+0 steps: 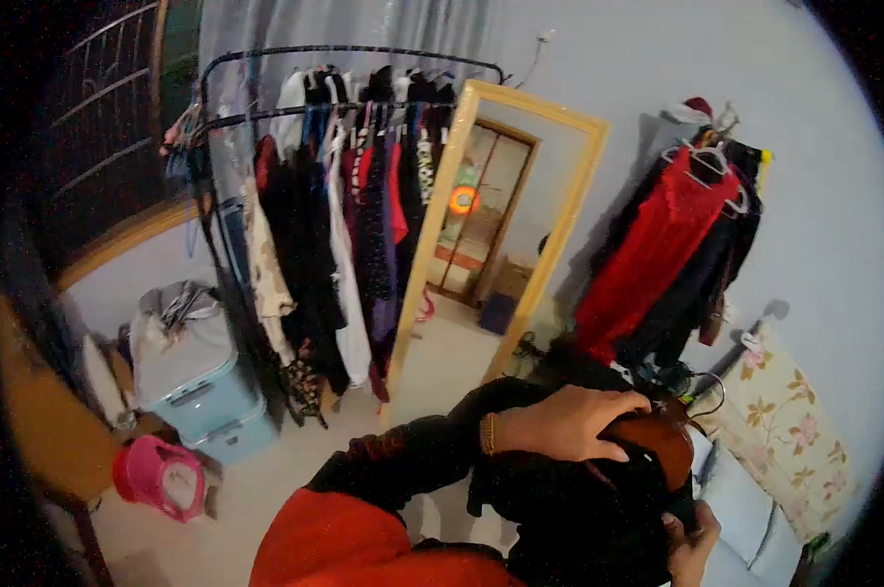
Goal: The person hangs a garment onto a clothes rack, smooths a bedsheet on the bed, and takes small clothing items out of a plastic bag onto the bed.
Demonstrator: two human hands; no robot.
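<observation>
Black garment: the black cloth garment (pixel 569 514) is held up at the lower right of the frame, on the hanger.
Hanger: a brown, broad-shouldered hanger (pixel 669 452) with a curved metal hook sits in the garment's upper part, hook toward the upper right.
Left hand: the left hand (pixel 571 423), a gold-coloured bracelet (pixel 488 433) at its wrist, lies over the garment beside the hanger, thumb and fingers moderately spread; how firmly it grips, I cannot tell.
Right hand: the right hand (pixel 693 540) pinches the garment's edge below the hanger, fingers partly hidden.
Sleeve: red and black, reaching in from the bottom.
Beyond the hands: a cream floral cloth (pixel 789 430) at the lower right.
Mirror: tall, yellow-framed mirror (pixel 581 186), leaning at centre.
Rack: black metal clothes rack (pixel 354 49), full of clothes, upper left of centre.
Wall: red lace-like garment (pixel 647 254) hanging at the upper right.
Floor: stacked light-blue plastic boxes (pixel 207 406) and a pink plastic stool (pixel 154 470), lower left.
</observation>
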